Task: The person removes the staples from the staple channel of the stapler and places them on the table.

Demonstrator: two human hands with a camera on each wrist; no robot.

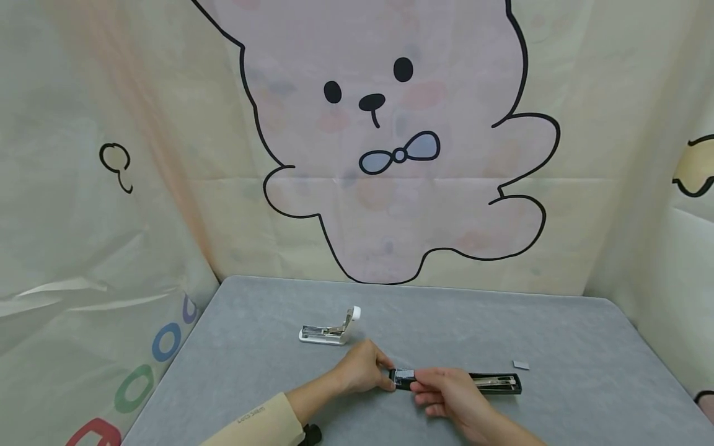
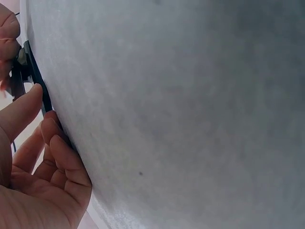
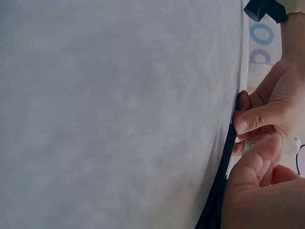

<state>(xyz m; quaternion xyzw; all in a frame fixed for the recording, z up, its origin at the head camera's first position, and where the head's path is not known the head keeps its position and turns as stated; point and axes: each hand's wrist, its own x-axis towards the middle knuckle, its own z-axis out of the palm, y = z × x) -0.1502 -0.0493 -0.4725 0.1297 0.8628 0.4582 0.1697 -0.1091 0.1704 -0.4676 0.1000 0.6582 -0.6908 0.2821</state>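
A long black stapler (image 1: 495, 383) lies on the table, its metal channel showing at the right end and a silvery-grey piece at the left. My left hand (image 1: 362, 367) pinches the stapler's left end between thumb and fingers; in the left wrist view its thumb (image 2: 29, 106) presses the black edge. Across the middle of the stapler is my right hand (image 1: 446, 393), its fingers curled and gripping there, hiding that part. In the right wrist view both hands meet close together along the black stapler (image 3: 227, 157).
Behind my left hand stands a small white stapler (image 1: 323, 335) with its top raised. A short grey strip (image 1: 521, 365) lies beyond the black stapler's right end. Grey cloth covers the table (image 1: 580, 347), and printed curtains (image 1: 446, 217) enclose the back and sides.
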